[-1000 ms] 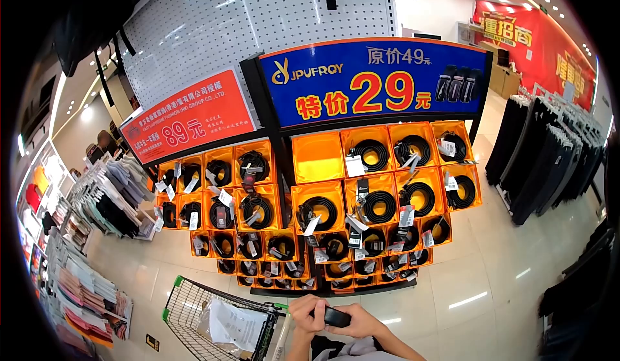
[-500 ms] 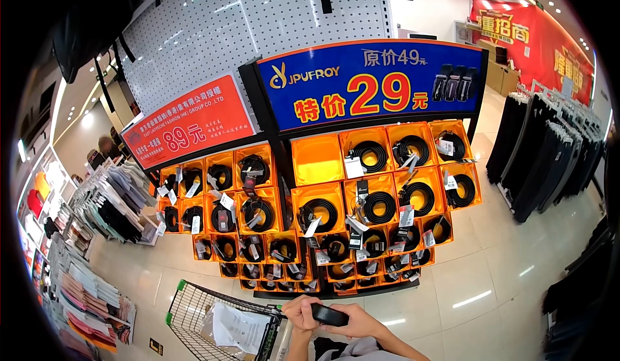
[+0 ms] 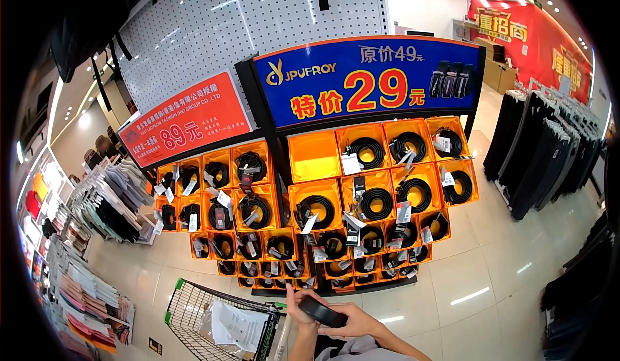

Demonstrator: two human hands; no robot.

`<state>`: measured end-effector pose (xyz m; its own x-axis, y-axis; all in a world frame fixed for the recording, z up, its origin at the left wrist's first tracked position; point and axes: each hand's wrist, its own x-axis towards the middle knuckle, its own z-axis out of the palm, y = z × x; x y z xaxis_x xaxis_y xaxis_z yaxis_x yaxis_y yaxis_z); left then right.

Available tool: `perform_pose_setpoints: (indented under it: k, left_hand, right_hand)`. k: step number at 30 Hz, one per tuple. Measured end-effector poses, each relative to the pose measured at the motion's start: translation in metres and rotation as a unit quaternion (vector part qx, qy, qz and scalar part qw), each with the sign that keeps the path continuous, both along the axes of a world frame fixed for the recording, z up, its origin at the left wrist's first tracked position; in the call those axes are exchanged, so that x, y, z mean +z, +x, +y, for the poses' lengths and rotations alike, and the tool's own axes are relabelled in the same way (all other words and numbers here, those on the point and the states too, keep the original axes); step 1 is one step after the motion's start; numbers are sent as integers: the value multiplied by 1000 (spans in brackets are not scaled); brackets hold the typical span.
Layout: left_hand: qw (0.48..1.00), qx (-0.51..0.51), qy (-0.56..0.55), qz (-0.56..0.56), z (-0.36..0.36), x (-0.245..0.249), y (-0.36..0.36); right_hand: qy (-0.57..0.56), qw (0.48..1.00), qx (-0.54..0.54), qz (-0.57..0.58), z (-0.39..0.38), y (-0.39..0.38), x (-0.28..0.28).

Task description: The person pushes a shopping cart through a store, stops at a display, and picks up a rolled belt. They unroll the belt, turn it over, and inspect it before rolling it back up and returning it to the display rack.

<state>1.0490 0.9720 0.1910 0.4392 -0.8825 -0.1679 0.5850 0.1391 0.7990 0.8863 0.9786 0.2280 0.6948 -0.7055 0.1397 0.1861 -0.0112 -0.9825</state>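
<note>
Both hands are holding a coiled black belt point(image 3: 321, 311) low at the bottom centre of the view, above the tile floor point(image 3: 478, 264) and just right of the shopping cart point(image 3: 194, 291). The left hand point(image 3: 298, 301) is curling its fingers over the coil's left end. The right hand point(image 3: 356, 323) is cupping it from the right, thumb pressing on top, so both are closed on it.

Ahead, the belt display rack point(image 3: 279, 161) is showing orange compartments of coiled belts under a blue 29-yuan sign point(image 3: 368, 80). The empty compartment point(image 3: 314, 156) is sitting at the upper left corner of that section.

Risk, as judged: the coil is being held by finger pressure alone. If either grip slackens, it may be springing open — trailing into the cart's wire mesh or dropping to the floor.
</note>
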Motion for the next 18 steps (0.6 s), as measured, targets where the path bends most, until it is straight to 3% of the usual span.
perform_pose_setpoints:
  k: [1,7,9,10,15,18]
  left_hand:
    - [994,-22,21,101,-1,-2,0]
    - [1000,-11,8,-5,0,-4,-8]
    - [978,-4,-27,-205,0,-2,-6]
    - [968,-11,-48,-246,3,2,-6]
    - [934,-25,-107,-340,9,28,-7]
    - [856,11,-157,-492,9,31,-6]
  right_hand:
    - [1,1000,0,1,0,1,0]
    - [12,997,-48,58,-1,-2,-6]
    - [73,994,-41,64,-2,-7,-4]
    - [-3,997,-69,42,-3,-3,-14]
    - [-91,989,-94,64,-6,-5,-15]
    - [-102,988,-79,80,-8,-7,-20]
